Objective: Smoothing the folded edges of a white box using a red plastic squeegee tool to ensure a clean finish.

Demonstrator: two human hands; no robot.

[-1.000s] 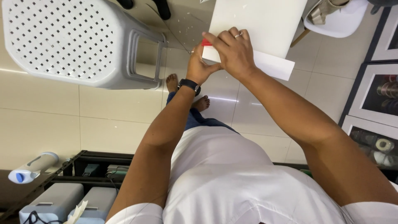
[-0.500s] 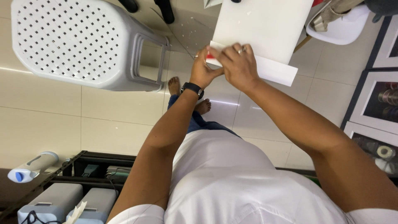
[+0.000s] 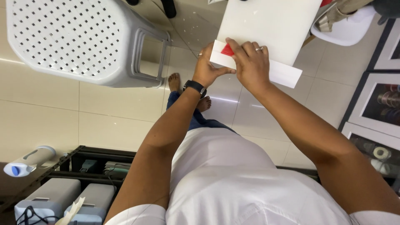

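Head view: the left hand [image 3: 207, 68], a black watch [image 3: 195, 87] at its wrist, pinches the near end of a long white paper strip [image 3: 283, 73] at the edge of a white board [image 3: 275, 25]. The right hand [image 3: 249, 63] lies over it, fingers together, pressing a small red piece [image 3: 227, 50]. A perforated grey stool [image 3: 75, 39] stands left

the white strip [image 3: 283, 71] under the right hand [image 3: 250, 66] looks like matt, smooth paper or thin card, with a small red piece [image 3: 227, 50] of the same flat finish. the tabletop [image 3: 275, 25] is smooth, matt white. the perforated stool [image 3: 79, 41] on the left is grey moulded plastic. the floor [image 3: 62, 112] is glossy cream tile. the wristwatch [image 3: 195, 86] band looks like black rubber.
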